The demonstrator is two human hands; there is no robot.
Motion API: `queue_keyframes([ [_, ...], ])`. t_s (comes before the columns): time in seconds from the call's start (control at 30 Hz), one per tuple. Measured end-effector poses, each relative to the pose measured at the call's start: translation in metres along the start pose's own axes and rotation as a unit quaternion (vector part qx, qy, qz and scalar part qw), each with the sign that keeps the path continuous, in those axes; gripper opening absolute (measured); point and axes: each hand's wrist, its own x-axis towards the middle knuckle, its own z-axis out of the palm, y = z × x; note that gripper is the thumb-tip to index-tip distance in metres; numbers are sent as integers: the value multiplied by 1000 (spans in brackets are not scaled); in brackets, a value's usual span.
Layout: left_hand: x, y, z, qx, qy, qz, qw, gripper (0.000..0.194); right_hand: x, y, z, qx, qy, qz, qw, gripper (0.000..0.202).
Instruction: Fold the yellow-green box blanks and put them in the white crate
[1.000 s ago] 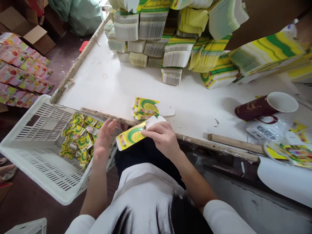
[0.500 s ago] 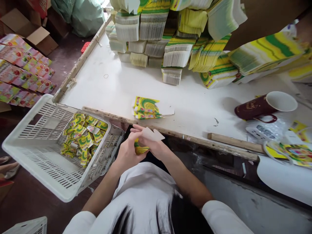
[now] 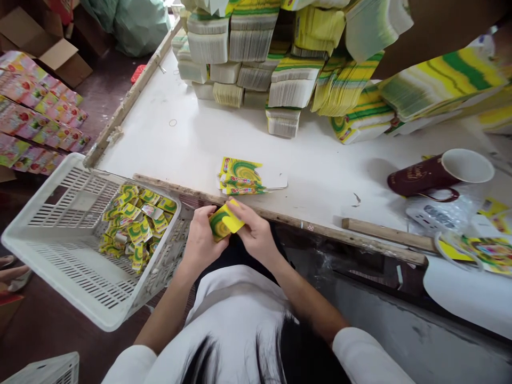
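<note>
Between my two hands, in front of the table's near edge, is a small yellow and green printed carton (image 3: pixel 222 222). My left hand (image 3: pixel 201 236) is closed on the carton's left side. The fingers of my right hand (image 3: pixel 256 230) grip its right end, where a yellow flap stands bent up. Just beyond my hands, a small pile of flat yellow cartons (image 3: pixel 241 176) lies on the white table (image 3: pixel 160 144), with white flaps pointing right.
At left, a white plastic basket (image 3: pixel 80 200) holds several folded yellow cartons (image 3: pixel 138 224). Tall stacks of flat cartons (image 3: pixel 294 82) stand at the back. A dark red mug (image 3: pixel 418 177) leans at right, near a wooden strip (image 3: pixel 388 234) on the table's edge.
The carton has turned in my hands: the white flap that stuck out to the right no longer shows, and its yellow printed side and flap face up. My right hand has shifted round its right end.
</note>
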Motion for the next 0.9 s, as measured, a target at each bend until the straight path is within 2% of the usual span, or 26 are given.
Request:
queue_keyframes([
  [0.03,0,0,-3,8,-1,-3,1000,61,1,1,-4,-9,-3,-3,1000,50],
  [0.1,0,-1,-11,3,-5,-2,1000,52,3,4,-13,-37,-60,-17,997,47],
  [0.2,1,-1,-22,-4,-15,-1,1000,51,6,4,-28,-83,-134,-23,987,32],
  [0.3,6,4,-25,-19,-35,4,999,51,9,1,-36,-104,-153,-27,982,25],
  [0.37,8,11,-21,-20,-23,11,999,51,11,-2,-33,-104,-125,-30,986,21],
  [0.43,8,18,-13,-10,10,8,1000,50,11,-5,-24,-83,-60,-24,995,24],
  [0.5,5,19,-9,-8,34,-8,999,51,11,-7,-14,-49,-11,-9,999,41],
  [0.53,2,16,-10,-11,39,-21,999,52,12,-7,-12,-36,-7,-4,999,53],
  [0.6,-3,0,-21,-6,61,-60,996,55,17,-7,-13,-47,-12,-6,999,68],
  [0.67,-9,-26,-44,47,127,-117,984,62,27,-4,-23,-117,19,-19,993,64],
  [0.7,-11,-41,-59,101,182,-147,967,68,33,-1,-30,-173,49,-20,984,57],
  [0.73,-14,-55,-73,161,227,-177,944,82,40,3,-37,-234,79,-13,969,51],
  [0.77,-16,-68,-87,212,255,-209,920,101,47,7,-43,-295,97,1,951,47],
  [0.8,-19,-78,-97,231,267,-223,908,109,53,12,-48,-348,99,21,932,45],
  [0.83,-21,-85,-103,233,278,-227,904,109,59,18,-51,-388,90,43,916,44],
  [0.9,-24,-88,-102,185,273,-216,919,92,69,26,-53,-431,63,75,897,40],
])
